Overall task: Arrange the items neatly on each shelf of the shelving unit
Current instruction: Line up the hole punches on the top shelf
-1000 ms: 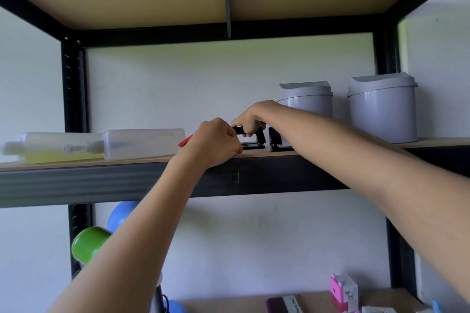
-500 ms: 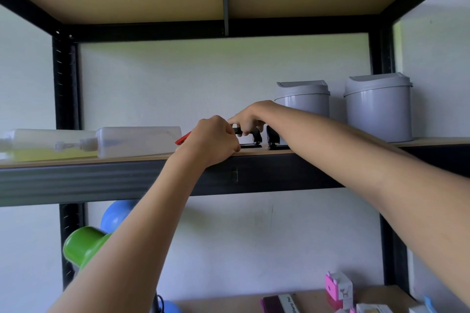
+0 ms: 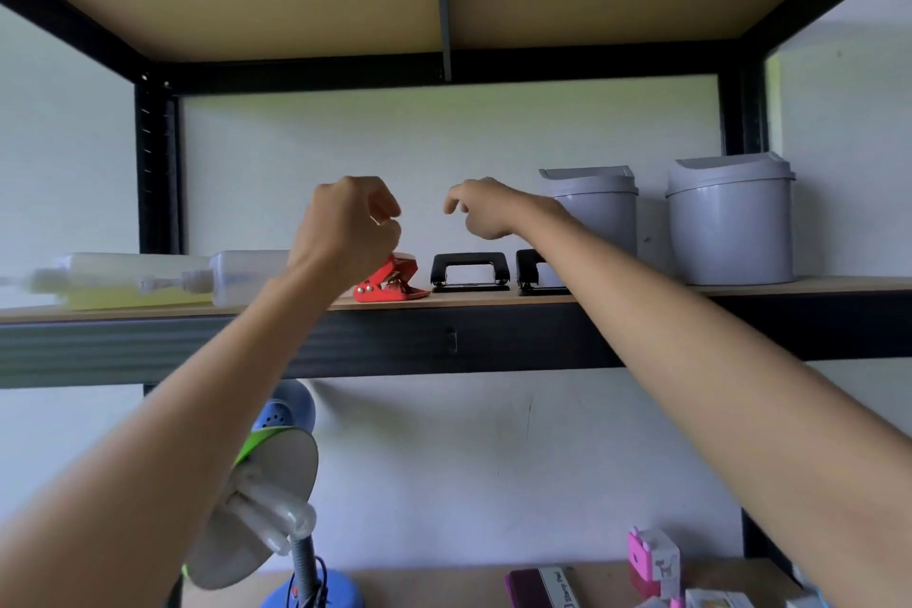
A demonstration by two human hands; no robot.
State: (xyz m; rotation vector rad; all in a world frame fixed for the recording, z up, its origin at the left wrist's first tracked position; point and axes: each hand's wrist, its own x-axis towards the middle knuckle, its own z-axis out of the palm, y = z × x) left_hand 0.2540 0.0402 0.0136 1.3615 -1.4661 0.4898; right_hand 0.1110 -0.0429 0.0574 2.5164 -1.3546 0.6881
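Both hands hover loosely curled and empty, left hand (image 3: 345, 232) above the red hole punch (image 3: 392, 282) at the shelf (image 3: 444, 341) lip, right hand (image 3: 486, 210) alongside; a careless nudge could tip it off.

Both our arms reach up and forward, forearms bare, wrists raised. Our left hand (image 3: 345, 227) shows its back to us, fingers curled loosely inward, thumb against the forefinger (nothing held that we can see). Our right hand (image 3: 486, 212) hangs just beside it, apart, fingers drooping loosely curled, holding nothing.
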